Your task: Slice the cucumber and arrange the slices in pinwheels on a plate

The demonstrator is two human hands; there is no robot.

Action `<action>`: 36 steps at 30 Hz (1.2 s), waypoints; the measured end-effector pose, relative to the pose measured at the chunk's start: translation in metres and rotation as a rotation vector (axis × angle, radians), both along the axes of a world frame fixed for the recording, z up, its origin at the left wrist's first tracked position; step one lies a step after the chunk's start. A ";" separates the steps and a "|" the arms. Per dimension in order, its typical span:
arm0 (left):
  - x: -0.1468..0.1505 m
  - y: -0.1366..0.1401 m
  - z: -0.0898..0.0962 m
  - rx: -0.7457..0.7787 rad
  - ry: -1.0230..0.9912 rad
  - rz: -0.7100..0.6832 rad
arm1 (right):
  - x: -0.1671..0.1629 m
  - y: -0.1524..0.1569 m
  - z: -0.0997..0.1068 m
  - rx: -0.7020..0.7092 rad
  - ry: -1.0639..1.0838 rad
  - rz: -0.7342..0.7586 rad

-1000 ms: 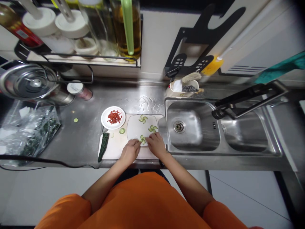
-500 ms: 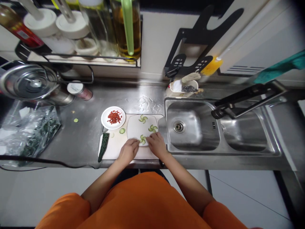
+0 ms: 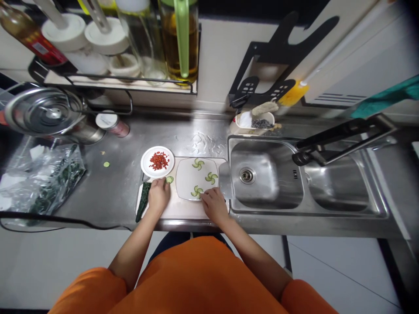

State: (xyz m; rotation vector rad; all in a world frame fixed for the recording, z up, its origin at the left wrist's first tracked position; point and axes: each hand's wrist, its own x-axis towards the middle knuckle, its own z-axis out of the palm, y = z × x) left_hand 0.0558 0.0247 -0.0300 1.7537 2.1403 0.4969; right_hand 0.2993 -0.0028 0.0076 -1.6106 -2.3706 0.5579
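My left hand (image 3: 159,195) lies over the left part of the white cutting board (image 3: 183,210). Its bent fingers are a little apart, with the tips beside a few round cucumber slices (image 3: 169,179). Left of it lies a dark green cucumber piece (image 3: 143,200). My right hand (image 3: 214,204) is at the lower right edge of a squarish white plate (image 3: 190,176), fingers curled together beside the lowest cucumber pinwheel (image 3: 197,191); whatever is between the fingertips is hidden. Two more pinwheels of cucumber, an upper one (image 3: 197,164) and a right one (image 3: 211,178), sit on the plate.
A round white plate of red berries (image 3: 159,161) overlaps the board's upper left corner. A wide blade (image 3: 225,179) lies at the board's right, close to the sink (image 3: 265,174). Plastic bags of greens (image 3: 49,179), a pot (image 3: 49,111) and a small can (image 3: 113,124) stand left.
My left hand has moved left from the lowest pinwheel to the round cucumber slices. My right hand stays by the plate's lower right edge. The whole view has shifted slightly.
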 end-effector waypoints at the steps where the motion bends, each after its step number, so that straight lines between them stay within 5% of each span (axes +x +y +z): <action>1: 0.001 0.000 -0.001 0.006 -0.009 0.006 | -0.001 0.000 0.001 -0.003 0.001 0.007; 11: 0.003 0.005 0.009 -0.025 -0.138 0.113 | -0.004 0.002 0.001 -0.012 0.037 0.004; 17: 0.012 0.004 0.028 -0.140 -0.467 0.193 | -0.019 0.023 -0.004 -0.011 0.171 -0.014; 26: 0.036 0.011 0.052 -0.260 -0.939 0.057 | -0.043 0.064 0.005 -0.065 0.325 0.041; 36: 0.037 0.013 0.043 -0.756 -1.488 0.382 | -0.034 0.061 0.026 -0.077 0.380 0.154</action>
